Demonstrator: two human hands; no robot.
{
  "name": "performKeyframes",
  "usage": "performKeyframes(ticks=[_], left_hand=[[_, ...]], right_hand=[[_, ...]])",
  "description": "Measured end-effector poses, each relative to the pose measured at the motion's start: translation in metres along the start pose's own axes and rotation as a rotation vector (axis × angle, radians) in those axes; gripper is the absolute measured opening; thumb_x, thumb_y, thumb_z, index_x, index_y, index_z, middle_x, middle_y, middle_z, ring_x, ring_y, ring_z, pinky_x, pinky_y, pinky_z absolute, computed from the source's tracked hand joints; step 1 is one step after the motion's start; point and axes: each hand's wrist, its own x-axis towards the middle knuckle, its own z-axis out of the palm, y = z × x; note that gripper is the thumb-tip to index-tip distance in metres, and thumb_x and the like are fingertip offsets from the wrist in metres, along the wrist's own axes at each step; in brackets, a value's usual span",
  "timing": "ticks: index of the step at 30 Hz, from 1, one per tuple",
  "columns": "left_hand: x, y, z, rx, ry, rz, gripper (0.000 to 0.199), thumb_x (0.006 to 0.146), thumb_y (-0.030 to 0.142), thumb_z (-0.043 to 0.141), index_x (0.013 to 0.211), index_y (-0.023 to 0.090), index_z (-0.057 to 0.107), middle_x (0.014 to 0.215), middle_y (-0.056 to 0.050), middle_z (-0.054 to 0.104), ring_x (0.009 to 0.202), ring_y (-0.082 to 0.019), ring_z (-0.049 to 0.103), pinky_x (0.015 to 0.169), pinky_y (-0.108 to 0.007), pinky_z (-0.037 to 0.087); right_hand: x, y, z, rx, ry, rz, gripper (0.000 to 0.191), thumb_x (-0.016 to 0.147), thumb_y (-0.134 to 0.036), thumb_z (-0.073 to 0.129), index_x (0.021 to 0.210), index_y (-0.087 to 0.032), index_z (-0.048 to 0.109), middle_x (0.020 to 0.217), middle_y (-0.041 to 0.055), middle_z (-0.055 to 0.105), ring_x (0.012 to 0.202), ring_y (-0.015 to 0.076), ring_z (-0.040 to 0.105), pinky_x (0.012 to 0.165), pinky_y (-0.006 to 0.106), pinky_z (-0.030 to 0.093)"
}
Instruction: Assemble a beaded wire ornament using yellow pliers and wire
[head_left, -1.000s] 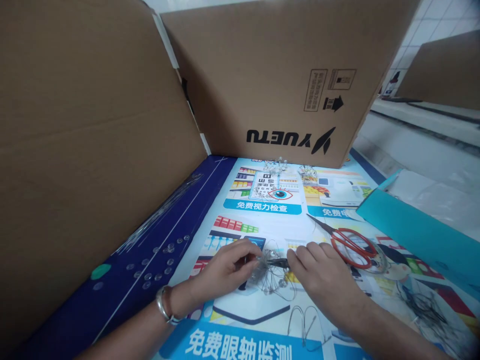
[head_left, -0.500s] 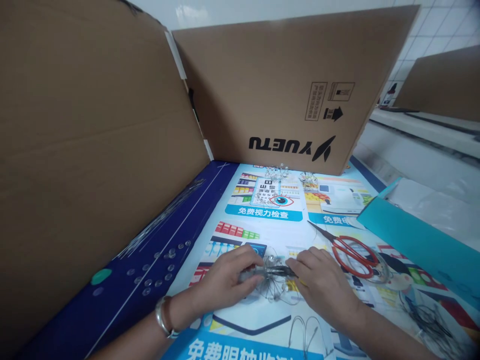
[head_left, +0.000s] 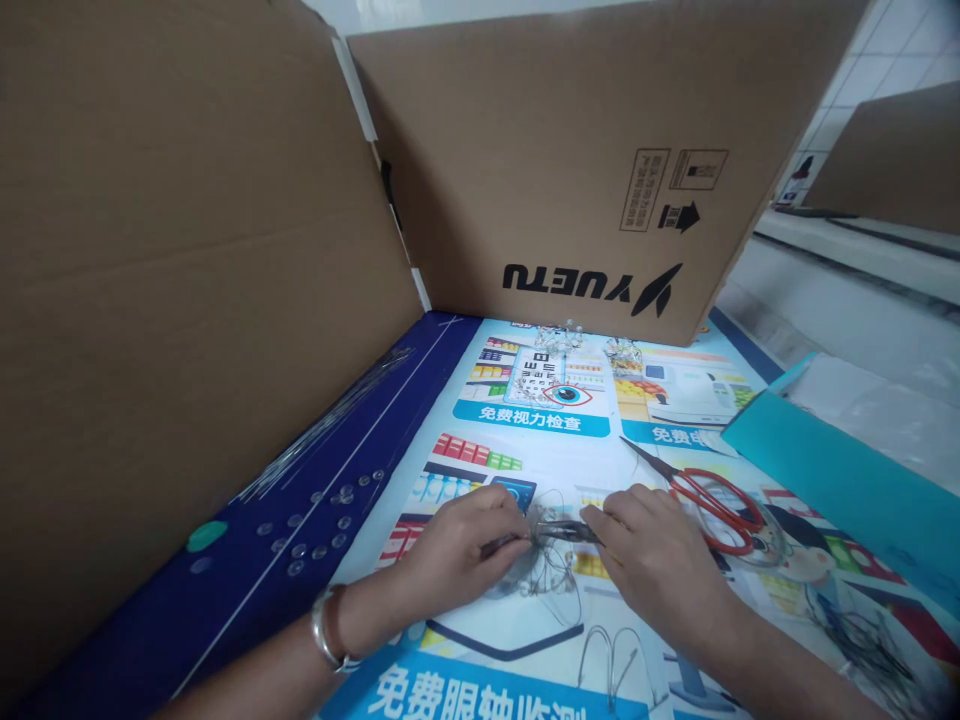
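White tiles (head_left: pixel 892 50) show at the top right, behind three brown cardboard sheets. One big sheet (head_left: pixel 187 300) stands on the left, and a second one (head_left: pixel 570 170) stands at the back with black print on it. The third (head_left: pixel 892 170) is far off to the right. A bright printed poster mat (head_left: pixel 540 470) lies flat on the worktop, with a dark blue strip (head_left: pixel 225 600) along its left side.

Two hands work in the middle of the mat. The left hand (head_left: pixel 469 540), with one silver bangle (head_left: pixel 322 628) on its wrist, has its grip pressed together, pinching one tangle of wire and clear beads (head_left: pixel 551 570). The right hand (head_left: pixel 645 560) pinches one small dark tool (head_left: pixel 570 532), and its tip sits in that tangle.

Just right of the right hand lies one pair of red scissors (head_left: pixel 712 510). Past them is one teal sheet (head_left: pixel 832 470). Many small clear beads (head_left: pixel 315 530) and a thin bunch of wires (head_left: pixel 330 420) lie on the blue strip. Two small bead heaps (head_left: pixel 559 335) sit by the back sheet. One dark wire heap (head_left: pixel 855 640) lies at the lower right.
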Motion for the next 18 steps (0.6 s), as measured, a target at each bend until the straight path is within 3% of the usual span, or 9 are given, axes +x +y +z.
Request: performKeyframes(ticks=[9, 18], left_hand=[[-0.002, -0.001, -0.001, -0.004, 0.040, 0.019, 0.011, 0.084, 0.016, 0.051, 0.090, 0.017, 0.061, 0.078, -0.004, 0.058, 0.073, -0.014, 0.052, 0.063, -0.026, 0.042], [-0.001, 0.001, -0.004, 0.048, 0.061, 0.059, 0.013, 0.084, 0.015, 0.050, 0.090, 0.016, 0.061, 0.076, -0.005, 0.059, 0.071, -0.014, 0.052, 0.062, -0.027, 0.044]], right_hand=[[0.003, -0.006, -0.036, -0.333, -0.015, -0.253, 0.026, 0.074, -0.011, 0.054, 0.099, -0.014, 0.059, 0.080, 0.0056, 0.055, 0.074, 0.0230, 0.046, 0.066, 0.039, 0.031], [0.011, -0.013, -0.042, -0.447, -0.091, -0.328, 0.020, 0.074, -0.009, 0.048, 0.087, -0.018, 0.060, 0.074, 0.0060, 0.051, 0.069, 0.0233, 0.044, 0.062, 0.039, 0.030]])
